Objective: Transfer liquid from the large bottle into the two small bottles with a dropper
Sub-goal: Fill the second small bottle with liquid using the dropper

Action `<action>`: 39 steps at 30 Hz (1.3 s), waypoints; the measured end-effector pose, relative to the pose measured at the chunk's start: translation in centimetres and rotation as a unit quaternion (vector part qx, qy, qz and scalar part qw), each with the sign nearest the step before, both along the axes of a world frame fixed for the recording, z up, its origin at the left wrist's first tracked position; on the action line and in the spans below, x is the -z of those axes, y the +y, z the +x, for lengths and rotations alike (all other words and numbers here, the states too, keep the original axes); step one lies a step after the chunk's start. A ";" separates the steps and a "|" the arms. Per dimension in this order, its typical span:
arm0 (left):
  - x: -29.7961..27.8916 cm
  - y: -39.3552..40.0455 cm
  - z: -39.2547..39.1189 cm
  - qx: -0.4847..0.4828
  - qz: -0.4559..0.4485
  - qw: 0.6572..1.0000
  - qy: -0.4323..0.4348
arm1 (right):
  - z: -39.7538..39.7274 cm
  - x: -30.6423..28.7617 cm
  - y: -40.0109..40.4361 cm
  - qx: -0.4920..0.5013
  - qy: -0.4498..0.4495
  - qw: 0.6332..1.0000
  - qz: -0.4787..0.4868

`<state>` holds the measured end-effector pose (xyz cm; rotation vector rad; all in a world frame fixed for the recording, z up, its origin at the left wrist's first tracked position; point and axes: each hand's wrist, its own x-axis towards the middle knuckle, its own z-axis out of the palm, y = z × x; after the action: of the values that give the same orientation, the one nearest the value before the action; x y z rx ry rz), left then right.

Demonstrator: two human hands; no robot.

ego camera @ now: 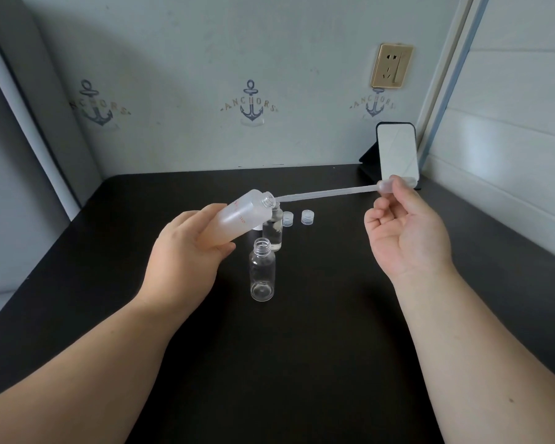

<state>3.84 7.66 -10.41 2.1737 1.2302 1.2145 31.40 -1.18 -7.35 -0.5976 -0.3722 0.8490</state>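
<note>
While the large bottle [237, 219] is tilted off the table [334, 315] with its open mouth turned to the person's right, the dropper [327, 192] lies almost level, its tip at or just inside that mouth; which of the two cannot be told from the head view.

Head view, places taken from the large bottle:
- Left hand [186, 251] grips the lower body of the large bottle, fingers curled round it.
- Right hand [404, 229], well to the right of the bottle's mouth, pinches the dropper's bulb between thumb and fingertips [398, 187]; the other fingers hang loosely curled.
- Near small bottle [262, 274] stands upright on the table just below the large bottle, uncapped, and looks empty.
- Far small bottle [273, 232] stands upright just behind and under the large bottle's neck, partly hidden by it; it seems to hold some clear liquid.
- Two caps [297, 216] lie on the table just right of the large bottle's mouth.
- Phone [396, 153] leans against the wall far to the right.

Judgement: the step in hand is the draw from the large bottle. Whether the stem holds liquid is not readable. The next move calls for the tip to reach the liquid, the bulb to be eased, then the dropper brought tip-down over the near small bottle's narrow neck.
</note>
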 end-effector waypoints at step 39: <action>0.5 -0.1 0.7 -0.006 0.043 0.998 0.046 | -2.3 -0.1 -0.3 -0.133 -0.200 0.970 -0.044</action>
<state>4.51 7.57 -10.93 2.3116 1.2490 1.2059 29.11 -1.44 -7.30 -0.8168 -0.7971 1.0046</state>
